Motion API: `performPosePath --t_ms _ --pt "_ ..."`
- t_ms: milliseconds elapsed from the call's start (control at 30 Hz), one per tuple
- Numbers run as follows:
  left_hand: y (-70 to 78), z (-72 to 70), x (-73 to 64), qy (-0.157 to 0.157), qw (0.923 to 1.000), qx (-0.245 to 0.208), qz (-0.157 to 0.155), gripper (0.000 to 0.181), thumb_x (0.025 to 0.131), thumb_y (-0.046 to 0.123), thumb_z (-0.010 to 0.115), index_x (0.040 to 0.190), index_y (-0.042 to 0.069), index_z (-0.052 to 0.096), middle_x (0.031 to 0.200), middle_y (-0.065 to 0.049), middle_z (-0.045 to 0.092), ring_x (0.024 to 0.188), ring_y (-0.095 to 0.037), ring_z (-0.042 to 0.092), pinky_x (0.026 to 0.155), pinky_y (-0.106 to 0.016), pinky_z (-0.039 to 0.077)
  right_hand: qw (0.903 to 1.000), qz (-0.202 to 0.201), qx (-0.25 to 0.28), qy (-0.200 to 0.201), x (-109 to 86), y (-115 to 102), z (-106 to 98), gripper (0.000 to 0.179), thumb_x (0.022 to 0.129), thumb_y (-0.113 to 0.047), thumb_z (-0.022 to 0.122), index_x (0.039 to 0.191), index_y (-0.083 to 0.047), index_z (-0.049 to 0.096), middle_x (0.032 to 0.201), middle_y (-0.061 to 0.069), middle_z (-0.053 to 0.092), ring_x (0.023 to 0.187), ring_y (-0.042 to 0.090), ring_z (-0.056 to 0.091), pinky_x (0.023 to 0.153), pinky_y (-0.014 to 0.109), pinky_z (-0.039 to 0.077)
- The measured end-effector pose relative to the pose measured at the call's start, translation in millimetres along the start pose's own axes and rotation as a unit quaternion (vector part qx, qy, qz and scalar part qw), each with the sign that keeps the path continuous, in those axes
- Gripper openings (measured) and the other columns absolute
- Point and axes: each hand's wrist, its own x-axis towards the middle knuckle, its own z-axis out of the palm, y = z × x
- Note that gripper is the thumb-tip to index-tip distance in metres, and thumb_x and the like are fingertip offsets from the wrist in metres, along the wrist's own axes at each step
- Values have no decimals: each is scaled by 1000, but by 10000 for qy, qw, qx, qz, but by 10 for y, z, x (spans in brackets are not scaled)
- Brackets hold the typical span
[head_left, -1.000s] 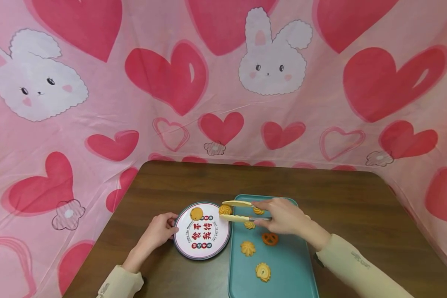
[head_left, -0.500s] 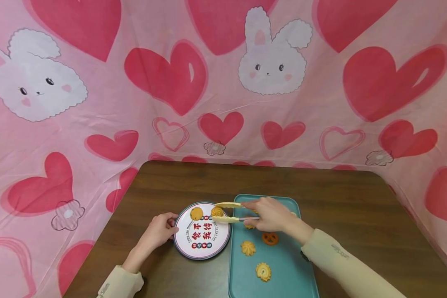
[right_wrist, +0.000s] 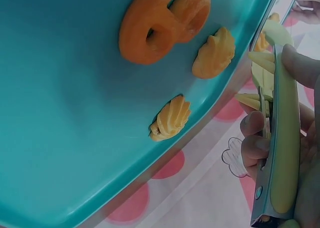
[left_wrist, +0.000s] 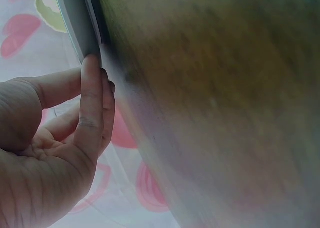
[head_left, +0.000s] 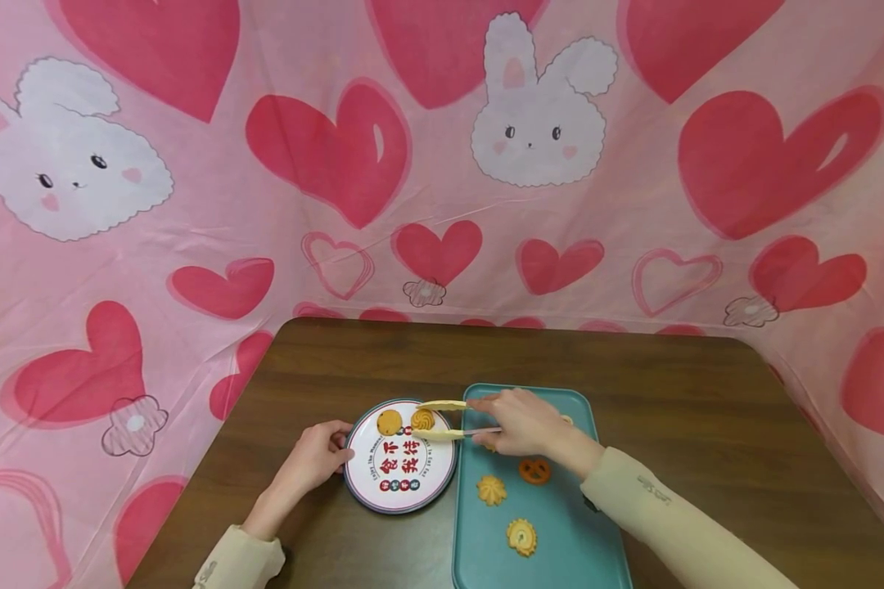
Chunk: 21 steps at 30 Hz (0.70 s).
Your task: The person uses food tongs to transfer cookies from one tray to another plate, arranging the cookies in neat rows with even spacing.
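My left hand (head_left: 317, 452) pinches the left rim of a white plate (head_left: 430, 478) with red lettering. In the left wrist view, the fingertips meet the plate's edge (left_wrist: 77, 25). A round flat cookie (head_left: 389, 422) lies on the plate's far part. My right hand (head_left: 514, 422) grips tongs with pale yellow ends (head_left: 445, 405), reaching left over the plate. Between their tips is a swirled cookie (head_left: 423, 419), just right of the round one. In the right wrist view, thumb and fingers wrap the tongs' yellow handle (right_wrist: 286, 138).
A teal tray (head_left: 575, 532) stands right of the plate, holding a pretzel (head_left: 534, 471), a star-shaped cookie (head_left: 491, 491), a ring-topped cookie (head_left: 521, 537) and others partly behind the right hand. The brown table (head_left: 692, 425) ends at a pink heart-patterned cloth (head_left: 442, 164).
My right hand has moved left with the tongs, carrying the swirled cookie from the plate's right edge to beside the round cookie. The left hand and plate have stayed put.
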Motion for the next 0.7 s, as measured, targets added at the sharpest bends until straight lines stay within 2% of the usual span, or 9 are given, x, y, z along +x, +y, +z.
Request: performPosePath --t_ms 133,367,700 --pt "7 5 4 -24 9999 56 -83 32 82 -8 75 112 -10 66 78 -5 56 62 -14 58 53 -27 55 10000 52 -46 -50 17 -13 3 57 90 -45 71 136 -13 63 126 4 68 60 0 54 80 39 57" --pt "-1 19 7 -31 9998 41 -182 32 81 -8 74 113 -9 66 79 -5 55 63 -14 59 53 -27 56 9998 163 -38 -89 45 -50 18 57 91 -45 70 138 -14 62 129 6 66 49 0 46 80 40 57" --pt "1 16 13 10 9998 58 -167 32 82 -8 74 113 -9 67 79 -5 56 63 -14 59 53 -27 55 9998 214 -40 -29 47 -61 30 59 89 -46 72 137 -13 62 128 7 66 52 0 49 83 41 57"
